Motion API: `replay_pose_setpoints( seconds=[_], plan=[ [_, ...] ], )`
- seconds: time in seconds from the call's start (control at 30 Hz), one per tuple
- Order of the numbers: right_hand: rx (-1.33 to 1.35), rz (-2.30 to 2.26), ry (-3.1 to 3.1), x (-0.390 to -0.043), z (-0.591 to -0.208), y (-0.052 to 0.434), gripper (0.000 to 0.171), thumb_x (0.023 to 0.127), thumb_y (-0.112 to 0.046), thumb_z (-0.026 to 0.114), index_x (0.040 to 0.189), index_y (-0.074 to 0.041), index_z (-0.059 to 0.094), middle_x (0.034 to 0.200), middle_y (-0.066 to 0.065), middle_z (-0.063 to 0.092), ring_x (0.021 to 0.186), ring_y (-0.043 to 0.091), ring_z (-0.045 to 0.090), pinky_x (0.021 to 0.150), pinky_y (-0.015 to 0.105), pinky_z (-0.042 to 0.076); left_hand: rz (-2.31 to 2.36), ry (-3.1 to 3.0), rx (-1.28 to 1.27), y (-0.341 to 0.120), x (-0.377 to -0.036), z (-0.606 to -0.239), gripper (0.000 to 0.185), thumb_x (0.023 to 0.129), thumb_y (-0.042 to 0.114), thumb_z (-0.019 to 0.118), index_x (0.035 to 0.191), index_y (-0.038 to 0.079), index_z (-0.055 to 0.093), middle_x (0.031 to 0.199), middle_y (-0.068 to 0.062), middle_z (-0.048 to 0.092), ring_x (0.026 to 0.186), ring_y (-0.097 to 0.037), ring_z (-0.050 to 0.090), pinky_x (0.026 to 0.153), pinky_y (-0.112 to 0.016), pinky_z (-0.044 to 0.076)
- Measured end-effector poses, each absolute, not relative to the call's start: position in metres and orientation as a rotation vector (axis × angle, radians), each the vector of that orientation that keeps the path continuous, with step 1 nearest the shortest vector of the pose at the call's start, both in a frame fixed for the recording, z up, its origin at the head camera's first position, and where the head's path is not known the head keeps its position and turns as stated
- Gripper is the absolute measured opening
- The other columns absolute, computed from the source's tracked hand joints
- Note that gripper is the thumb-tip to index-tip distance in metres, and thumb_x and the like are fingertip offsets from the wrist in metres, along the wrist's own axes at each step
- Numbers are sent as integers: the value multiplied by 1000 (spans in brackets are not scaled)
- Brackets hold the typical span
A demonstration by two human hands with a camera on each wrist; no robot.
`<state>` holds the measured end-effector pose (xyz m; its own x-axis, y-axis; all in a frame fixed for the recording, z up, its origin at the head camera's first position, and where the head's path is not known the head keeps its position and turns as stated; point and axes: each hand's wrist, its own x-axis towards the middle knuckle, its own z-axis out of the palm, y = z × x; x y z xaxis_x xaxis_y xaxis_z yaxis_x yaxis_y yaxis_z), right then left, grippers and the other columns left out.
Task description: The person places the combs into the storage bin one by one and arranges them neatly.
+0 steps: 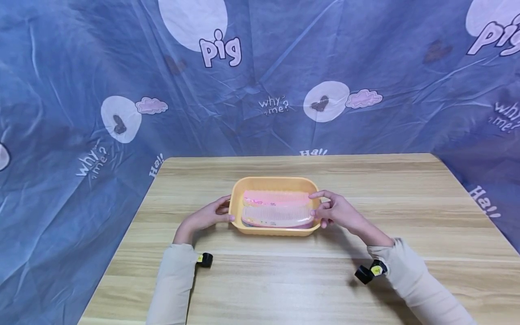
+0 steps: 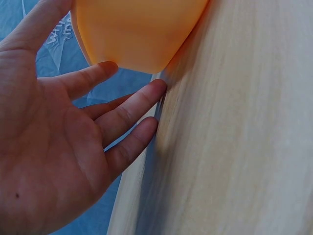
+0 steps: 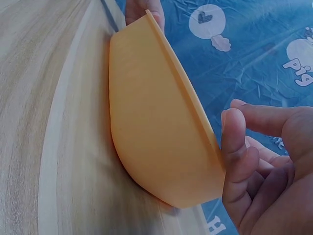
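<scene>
Orange tray (image 1: 274, 230) sat between both hands: left hand (image 1: 208, 215) touched it with relaxed fingers, right hand (image 1: 335, 211) pinched its rim. An uneven lift might spill the combs (image 1: 276, 215).

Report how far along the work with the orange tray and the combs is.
Done: two pink plastic combs lie inside the orange plastic tray on the wooden table. In hand: the left hand touches the tray's left end, the right hand its right rim. Left: the tray is not yet lifted or moved.
</scene>
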<state>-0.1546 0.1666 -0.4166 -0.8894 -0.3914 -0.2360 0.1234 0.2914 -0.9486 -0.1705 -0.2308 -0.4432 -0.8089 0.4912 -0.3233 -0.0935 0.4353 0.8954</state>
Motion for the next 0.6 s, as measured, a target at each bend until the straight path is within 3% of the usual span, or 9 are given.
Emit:
replay_pose_setpoints(
  seconds=[0.3,0.6],
  plan=[
    [-235,-1672,2193,-155,-412,177,55,86,-5,64,135,6,40,71,-3,66,53,10,59,50,24,44,1379,2145,348,-230,-173,-442,83,91,27,67,155,11,16,155,-19,31,142,-34,36,118,-49,26],
    [-292,-1712,2243,-154,-411,188,47,94,-11,60,134,5,42,77,-1,68,61,12,63,54,27,48,1360,2206,401,-237,-174,-443,76,94,22,62,154,8,18,153,-21,34,139,-37,38,116,-49,31]
  ],
)
